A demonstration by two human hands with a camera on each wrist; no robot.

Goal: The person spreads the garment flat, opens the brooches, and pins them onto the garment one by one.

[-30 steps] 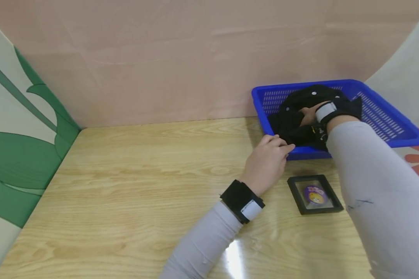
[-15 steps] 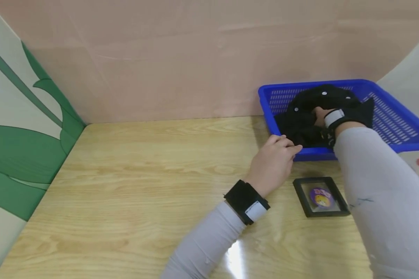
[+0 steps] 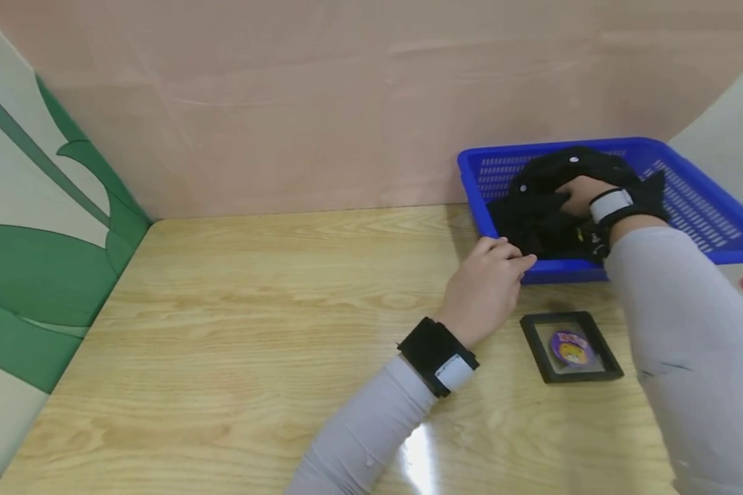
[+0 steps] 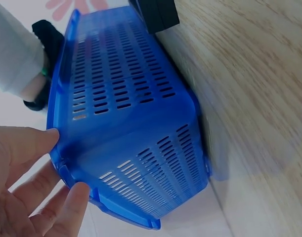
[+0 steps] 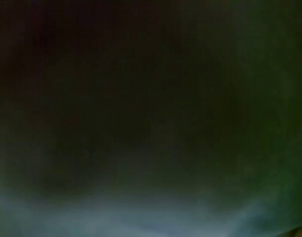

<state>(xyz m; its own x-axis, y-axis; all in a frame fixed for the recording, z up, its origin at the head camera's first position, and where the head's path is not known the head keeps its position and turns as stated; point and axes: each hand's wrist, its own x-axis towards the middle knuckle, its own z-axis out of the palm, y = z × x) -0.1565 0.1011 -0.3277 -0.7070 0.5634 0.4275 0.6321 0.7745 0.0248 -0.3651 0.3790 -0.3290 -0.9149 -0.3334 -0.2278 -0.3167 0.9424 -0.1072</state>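
Observation:
In the head view a blue plastic basket point(image 3: 470, 165) stands at the back right. My left hand point(image 3: 483, 292) holds its near left corner. The left wrist view shows the thumb and fingers of that left hand point(image 4: 29, 182) at the rim of the basket point(image 4: 121, 94). My right hand point(image 3: 585, 194) reaches down into a black cloth point(image 3: 526, 216) inside the basket. White round studs dot the cloth, and a small yellow mark shows near the wrist. The cloth hides the right fingertips, so their grip I cannot tell. The right wrist view is dark and blurred.
A black square frame point(image 3: 600, 376) with a round purple and yellow badge point(image 3: 572, 348) inside lies on the wooden table point(image 3: 254, 344) in front of the basket. A pinkish-beige covering point(image 3: 285, 110) rises behind the table, with a green and white patterned panel point(image 3: 43, 268) at left.
Over the last half second my right hand has shifted slightly right and up, and one stud on the cloth has gone out of sight. My left hand stays at the basket corner.

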